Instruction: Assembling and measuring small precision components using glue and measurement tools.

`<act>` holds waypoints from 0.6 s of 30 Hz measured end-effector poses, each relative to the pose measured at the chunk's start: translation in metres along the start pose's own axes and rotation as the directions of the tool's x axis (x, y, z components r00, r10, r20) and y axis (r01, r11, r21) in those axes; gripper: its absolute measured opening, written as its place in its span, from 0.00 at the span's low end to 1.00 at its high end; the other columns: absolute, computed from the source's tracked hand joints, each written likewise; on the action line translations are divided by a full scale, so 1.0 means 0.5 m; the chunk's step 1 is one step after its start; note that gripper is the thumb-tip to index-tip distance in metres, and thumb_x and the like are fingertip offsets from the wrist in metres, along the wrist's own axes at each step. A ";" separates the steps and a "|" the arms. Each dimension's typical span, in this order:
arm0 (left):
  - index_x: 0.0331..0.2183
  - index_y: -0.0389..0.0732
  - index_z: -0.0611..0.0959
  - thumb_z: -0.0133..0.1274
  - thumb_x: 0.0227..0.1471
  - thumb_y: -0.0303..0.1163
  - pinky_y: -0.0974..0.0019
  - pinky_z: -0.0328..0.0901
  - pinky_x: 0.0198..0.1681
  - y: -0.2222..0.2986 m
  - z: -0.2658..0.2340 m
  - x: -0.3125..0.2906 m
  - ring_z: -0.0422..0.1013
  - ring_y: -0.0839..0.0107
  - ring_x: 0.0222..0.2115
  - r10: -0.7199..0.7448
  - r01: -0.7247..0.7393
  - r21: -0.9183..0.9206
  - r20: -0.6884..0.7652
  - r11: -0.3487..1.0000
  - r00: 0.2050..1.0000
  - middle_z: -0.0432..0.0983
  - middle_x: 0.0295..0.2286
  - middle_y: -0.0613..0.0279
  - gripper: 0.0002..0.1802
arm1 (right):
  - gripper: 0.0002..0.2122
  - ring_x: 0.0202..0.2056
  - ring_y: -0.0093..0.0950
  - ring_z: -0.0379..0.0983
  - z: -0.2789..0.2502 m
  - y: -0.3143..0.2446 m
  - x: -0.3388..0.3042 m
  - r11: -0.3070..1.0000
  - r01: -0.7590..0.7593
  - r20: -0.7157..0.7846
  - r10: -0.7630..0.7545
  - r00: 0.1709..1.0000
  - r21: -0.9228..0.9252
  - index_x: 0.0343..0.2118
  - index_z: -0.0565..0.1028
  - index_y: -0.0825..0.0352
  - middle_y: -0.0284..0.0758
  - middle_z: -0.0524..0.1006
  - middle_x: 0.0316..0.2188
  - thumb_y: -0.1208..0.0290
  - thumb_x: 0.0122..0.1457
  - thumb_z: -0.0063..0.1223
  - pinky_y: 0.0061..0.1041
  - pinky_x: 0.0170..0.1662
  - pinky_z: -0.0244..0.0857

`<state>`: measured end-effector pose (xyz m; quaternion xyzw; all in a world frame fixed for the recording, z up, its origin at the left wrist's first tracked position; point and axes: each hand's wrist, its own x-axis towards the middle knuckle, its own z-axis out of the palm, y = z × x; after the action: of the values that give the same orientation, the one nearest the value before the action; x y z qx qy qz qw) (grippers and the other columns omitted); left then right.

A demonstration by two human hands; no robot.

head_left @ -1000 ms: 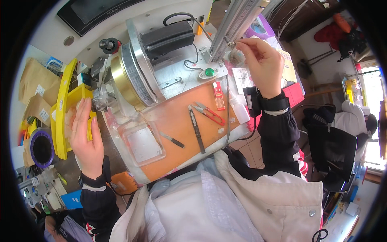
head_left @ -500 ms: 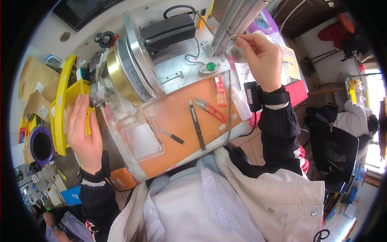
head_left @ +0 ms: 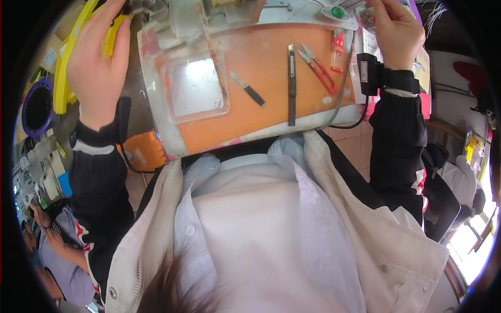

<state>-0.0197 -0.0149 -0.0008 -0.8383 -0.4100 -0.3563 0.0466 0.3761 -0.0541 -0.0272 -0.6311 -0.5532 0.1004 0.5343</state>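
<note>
At the upper left, my left hand (head_left: 96, 78) is raised with its fingers stretched out, in front of a yellow frame (head_left: 62, 78) and holding nothing I can see. At the upper right, my right hand (head_left: 399, 36) has its fingers bent together in a pinch; the fingertips run out at the top edge, and whatever they hold is hidden. Between my hands on the orange work surface (head_left: 255, 47) lie a shallow clear tray (head_left: 198, 118), a short blade with a dark handle (head_left: 253, 95), a slim black cutter (head_left: 291, 94), red-handled snips (head_left: 323, 75) and a red lighter (head_left: 337, 52).
A green button (head_left: 338, 12) sits on a metal plate at the top. A grey cable (head_left: 348, 83) crosses the table's right side. A purple-rimmed spool (head_left: 37, 107) is at far left. Another person (head_left: 68, 245) is at lower left; a dark chair (head_left: 443, 208) at right.
The view has tilted down toward my body, so the machine and metal post have mostly left the top. My left hand stays stretched out, my right hand pinched, both nearer the upper edge.
</note>
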 end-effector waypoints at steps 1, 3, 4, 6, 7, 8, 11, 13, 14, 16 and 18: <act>0.50 0.33 0.80 0.55 0.55 0.22 0.66 0.66 0.51 0.012 -0.007 0.005 0.75 0.62 0.47 0.058 -0.059 0.069 0.014 0.996 0.998 0.79 0.46 0.51 0.19 | 0.07 0.23 0.15 0.73 0.007 0.003 -0.004 0.997 0.074 -0.042 -0.075 0.996 -0.012 0.36 0.81 0.76 0.31 0.81 0.24 0.78 0.60 0.59 0.15 0.26 0.65; 0.50 0.33 0.80 0.55 0.51 0.19 0.63 0.66 0.51 0.028 -0.008 0.004 0.75 0.55 0.47 0.110 -0.113 0.132 0.033 0.985 0.993 0.78 0.45 0.46 0.22 | 0.10 0.29 0.18 0.77 -0.015 -0.025 -0.010 0.995 -0.003 0.028 0.006 1.000 -0.095 0.42 0.80 0.78 0.37 0.83 0.30 0.77 0.60 0.59 0.15 0.29 0.66; 0.49 0.33 0.80 0.55 0.50 0.19 0.63 0.67 0.50 0.032 0.000 0.003 0.75 0.55 0.46 0.094 -0.092 0.110 -0.011 0.990 0.995 0.79 0.45 0.46 0.21 | 0.10 0.29 0.18 0.77 -0.029 -0.022 -0.018 0.995 -0.007 0.034 0.010 0.999 -0.100 0.42 0.80 0.78 0.37 0.83 0.30 0.77 0.60 0.59 0.15 0.29 0.66; 0.48 0.32 0.81 0.56 0.50 0.19 0.62 0.68 0.49 0.033 0.018 0.004 0.76 0.54 0.45 0.065 -0.059 0.058 -0.104 0.997 0.992 0.79 0.43 0.46 0.20 | 0.13 0.33 0.17 0.77 -0.046 -0.035 -0.032 0.897 0.059 -0.039 -0.085 0.996 -0.439 0.47 0.77 0.79 0.41 0.82 0.37 0.79 0.60 0.59 0.13 0.29 0.65; 0.48 0.32 0.81 0.56 0.50 0.19 0.62 0.68 0.49 0.026 0.025 0.004 0.76 0.54 0.45 0.063 -0.058 0.047 -0.104 0.997 0.993 0.79 0.43 0.46 0.20 | 0.19 0.22 0.15 0.74 -0.060 -0.045 -0.054 0.956 -0.081 -0.104 0.053 0.993 -0.282 0.52 0.77 0.72 0.36 0.83 0.42 0.71 0.59 0.62 0.15 0.28 0.68; 0.47 0.32 0.81 0.56 0.49 0.19 0.62 0.68 0.48 0.012 0.028 0.006 0.76 0.54 0.44 0.084 -0.078 0.062 -0.096 0.995 0.992 0.80 0.43 0.46 0.20 | 0.23 0.21 0.14 0.72 -0.061 -0.076 -0.083 0.962 0.003 -0.127 -0.039 0.991 -0.273 0.58 0.71 0.73 0.37 0.80 0.49 0.71 0.61 0.60 0.14 0.25 0.66; 0.46 0.32 0.81 0.57 0.49 0.19 0.62 0.69 0.48 -0.031 0.001 -0.001 0.76 0.53 0.44 0.147 -0.137 0.117 -0.079 0.984 0.986 0.80 0.43 0.46 0.20 | 0.20 0.20 0.11 0.68 0.007 -0.176 -0.166 0.989 0.149 -0.120 -0.150 0.981 -0.018 0.55 0.74 0.72 0.36 0.81 0.44 0.68 0.62 0.59 0.15 0.22 0.60; 0.46 0.32 0.82 0.57 0.49 0.19 0.62 0.69 0.48 -0.039 0.001 -0.009 0.76 0.53 0.44 0.200 -0.190 0.116 -0.081 0.975 0.976 0.80 0.43 0.46 0.19 | 0.19 0.26 0.12 0.69 0.049 -0.225 -0.214 0.977 0.150 0.113 -0.168 0.979 0.151 0.53 0.74 0.75 0.38 0.81 0.41 0.73 0.61 0.58 0.12 0.25 0.60; 0.46 0.32 0.82 0.58 0.48 0.19 0.62 0.68 0.48 -0.037 -0.001 -0.016 0.76 0.52 0.44 0.149 -0.139 0.113 -0.085 0.984 0.985 0.80 0.43 0.47 0.20 | 0.18 0.33 0.14 0.74 0.071 -0.245 -0.229 0.967 0.081 0.325 -0.159 0.932 0.242 0.54 0.73 0.78 0.43 0.80 0.43 0.80 0.60 0.58 0.10 0.30 0.63; 0.46 0.32 0.82 0.58 0.48 0.20 0.62 0.68 0.49 -0.011 0.015 -0.008 0.76 0.52 0.44 0.106 -0.099 0.070 -0.106 0.993 0.989 0.80 0.43 0.47 0.20 | 0.24 0.31 0.12 0.71 0.127 -0.271 -0.244 0.757 -0.430 0.661 -0.003 0.751 0.492 0.60 0.66 0.77 0.38 0.79 0.41 0.79 0.61 0.57 0.08 0.31 0.61; 0.47 0.32 0.81 0.57 0.50 0.19 0.62 0.68 0.51 0.026 0.000 0.009 0.76 0.56 0.46 0.107 -0.107 0.124 0.002 0.987 0.994 0.80 0.44 0.49 0.20 | 0.31 0.30 0.11 0.69 0.186 -0.313 -0.227 0.325 -0.832 0.835 0.177 0.521 0.450 0.64 0.58 0.76 0.34 0.78 0.36 0.76 0.62 0.58 0.09 0.32 0.61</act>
<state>-0.0084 -0.0204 0.0051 -0.8538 -0.3857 -0.3291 0.1184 0.1752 -0.1218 0.0052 -0.3682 -0.3297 0.7370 0.4611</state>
